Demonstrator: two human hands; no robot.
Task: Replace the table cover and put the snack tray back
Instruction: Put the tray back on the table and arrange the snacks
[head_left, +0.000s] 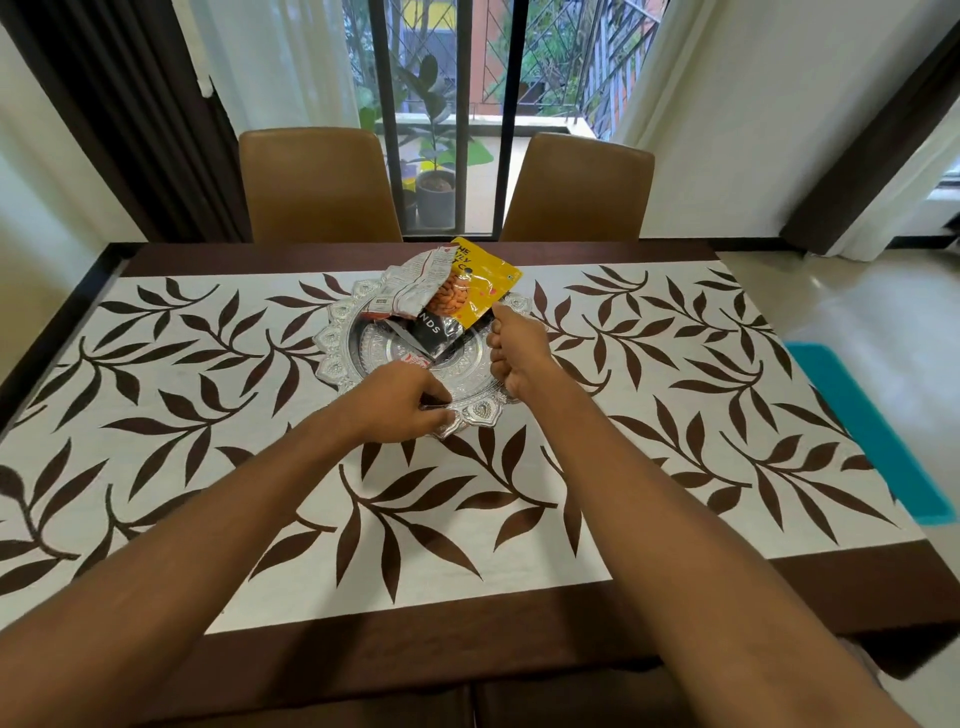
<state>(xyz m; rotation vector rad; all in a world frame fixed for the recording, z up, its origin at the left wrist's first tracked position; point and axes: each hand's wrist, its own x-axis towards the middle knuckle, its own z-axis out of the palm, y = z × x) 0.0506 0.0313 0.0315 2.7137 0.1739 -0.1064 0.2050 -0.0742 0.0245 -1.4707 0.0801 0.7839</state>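
A white table cover (649, 374) with brown leaf prints lies flat over the dark wooden table (467, 639). An ornate silver snack tray (337, 338) sits on it at the centre back. On the tray lie a yellow snack packet (483, 283), a white and red packet (410, 286) and a black packet (434, 332). My left hand (400, 402) grips the tray's near rim. My right hand (517, 353) grips the tray's right rim with curled fingers.
Two brown chairs (317, 182) (579, 189) stand at the far side of the table, before a barred window with potted plants. A teal mat (862, 431) lies on the floor to the right. Curtains hang at both sides.
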